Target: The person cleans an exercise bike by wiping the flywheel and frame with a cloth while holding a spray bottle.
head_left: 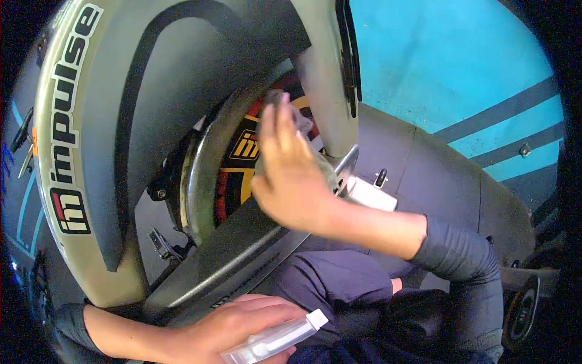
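Note:
My left hand [242,324] wraps around a clear plastic bottle [279,343] with a white top, low in the view. The bottle lies tilted, its white end up and to the right. My right hand [288,164], somewhat blurred, presses a crumpled greyish cloth [301,123] near the flywheel of an exercise bike; the fingers point up and the palm covers most of the cloth. Behind that hand the flywheel [206,176] shows a shiny metal rim and a red, yellow and black face. Whether the cloth touches the wheel is hidden.
The bike's curved frame [57,242], marked "impulse", fills the left. A dark lower beam [242,249] runs diagonally below the wheel. A pedal [162,244] sticks out at lower left, and a white foot part [373,197] lies right of my hand. Blue striped wall [448,73] stands behind.

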Demonstrator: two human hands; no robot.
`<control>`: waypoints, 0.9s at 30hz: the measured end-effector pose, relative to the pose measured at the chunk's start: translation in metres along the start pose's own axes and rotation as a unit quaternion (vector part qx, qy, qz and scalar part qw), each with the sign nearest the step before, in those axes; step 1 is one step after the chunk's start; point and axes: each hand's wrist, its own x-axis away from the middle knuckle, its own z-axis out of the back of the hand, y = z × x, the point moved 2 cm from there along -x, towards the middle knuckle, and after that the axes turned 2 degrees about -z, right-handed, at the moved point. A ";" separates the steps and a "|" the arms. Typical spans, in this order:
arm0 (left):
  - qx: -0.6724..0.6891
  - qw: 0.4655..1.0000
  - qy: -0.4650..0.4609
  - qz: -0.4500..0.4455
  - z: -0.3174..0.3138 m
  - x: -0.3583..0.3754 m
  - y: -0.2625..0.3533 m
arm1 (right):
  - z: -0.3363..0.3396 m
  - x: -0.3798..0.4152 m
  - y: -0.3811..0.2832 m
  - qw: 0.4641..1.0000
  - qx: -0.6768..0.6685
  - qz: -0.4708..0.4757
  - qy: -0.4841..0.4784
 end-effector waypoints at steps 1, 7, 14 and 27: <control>0.031 0.999 0.042 -0.013 -0.002 0.000 0.001 | 0.002 0.008 -0.015 1.000 -0.015 0.024 -0.003; -0.014 1.000 -0.018 0.010 0.003 0.004 -0.004 | 0.002 0.022 -0.038 0.996 -0.058 0.057 -0.036; -0.031 0.999 -0.032 0.011 0.006 0.001 -0.002 | 0.007 0.014 -0.020 0.995 0.008 0.073 -0.067; 0.002 0.997 -0.038 0.062 0.007 0.002 0.003 | 0.028 0.008 0.012 0.988 0.110 0.105 -0.020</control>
